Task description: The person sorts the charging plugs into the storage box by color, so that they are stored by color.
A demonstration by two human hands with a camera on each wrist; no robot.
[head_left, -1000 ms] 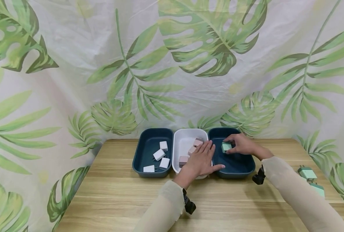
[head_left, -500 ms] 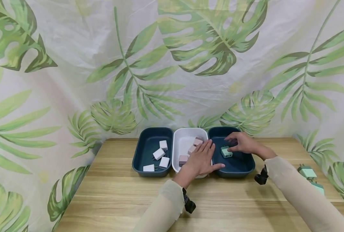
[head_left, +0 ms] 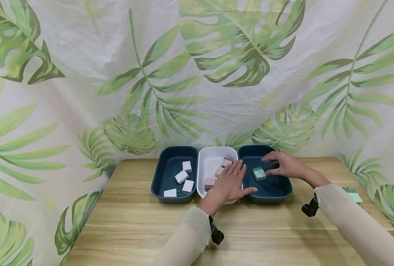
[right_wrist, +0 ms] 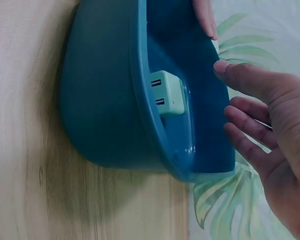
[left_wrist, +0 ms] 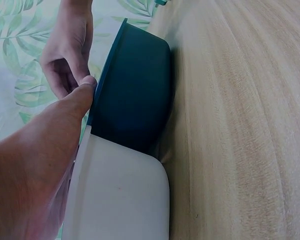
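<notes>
A green USB charger plug [head_left: 259, 174] lies in the right dark blue bin [head_left: 266, 199]; its two USB ports show in the right wrist view. Just right of that plug hovers my right hand [head_left: 288, 165], fingers parted and holding nothing. My left hand [head_left: 229, 184] lies flat with spread fingers over the white bin [head_left: 201, 162], its thumb reaching across to the right bin's near rim. Pink charger plugs [head_left: 210, 183] sit in the white bin, partly hidden by the left hand.
Several white charger plugs [head_left: 182, 176] lie in the left dark blue bin [head_left: 155, 184]. More green plugs [head_left: 354, 195] are on the wooden table [head_left: 123, 221] at the right, mostly behind the right sleeve. A leaf-print cloth [head_left: 197, 92] hangs behind the bins.
My right hand has let go of the green charger plug, leaving it in the right bin, and has drawn back to the right. The left hand has stayed in place.
</notes>
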